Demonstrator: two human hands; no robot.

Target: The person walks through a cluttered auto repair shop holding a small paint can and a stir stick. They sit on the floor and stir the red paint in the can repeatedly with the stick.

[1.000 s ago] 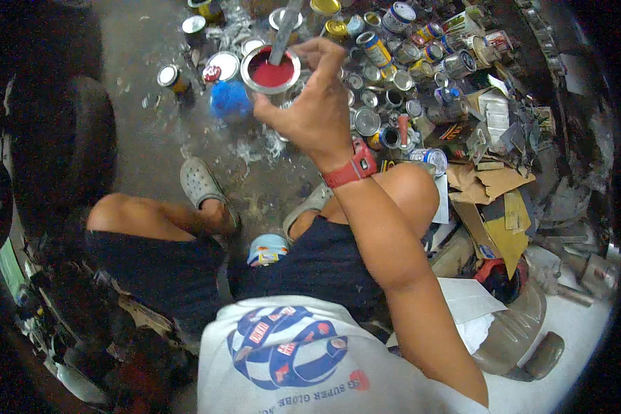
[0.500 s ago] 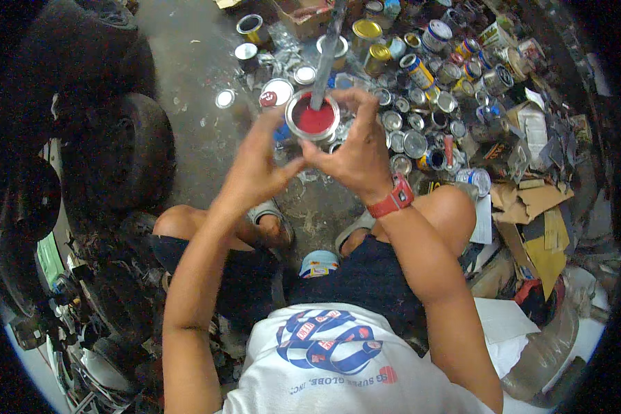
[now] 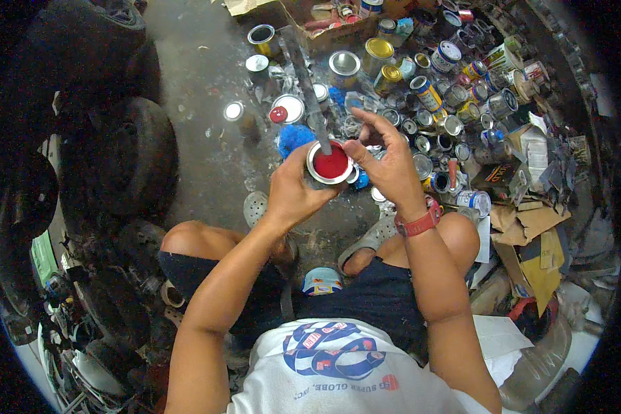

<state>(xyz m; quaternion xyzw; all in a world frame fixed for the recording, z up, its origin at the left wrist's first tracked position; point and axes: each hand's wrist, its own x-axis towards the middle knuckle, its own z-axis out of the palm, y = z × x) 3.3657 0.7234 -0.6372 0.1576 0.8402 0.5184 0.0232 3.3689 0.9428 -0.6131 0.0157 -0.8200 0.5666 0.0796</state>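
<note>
My left hand is wrapped round a small open paint can from its left side. Red paint shows inside the metal rim. A long flat grey stirring stick stands in the paint and leans away toward the far side, against the can's rim. To the right of the can, my right hand is open, fingers apart, with its thumb tip close to the rim; whether it touches, I cannot tell. Just beyond the can on the floor lies a crumpled blue cloth or wad.
Many cans and jars crowd the floor at the far right. A white-lidded can and a white lid with red paint lie ahead. A cardboard box is at the back, tyres at left, torn cardboard at right.
The can has come nearer to me and slightly right. My left hand has closed round it, while my right hand has let go and moved off to the right.
</note>
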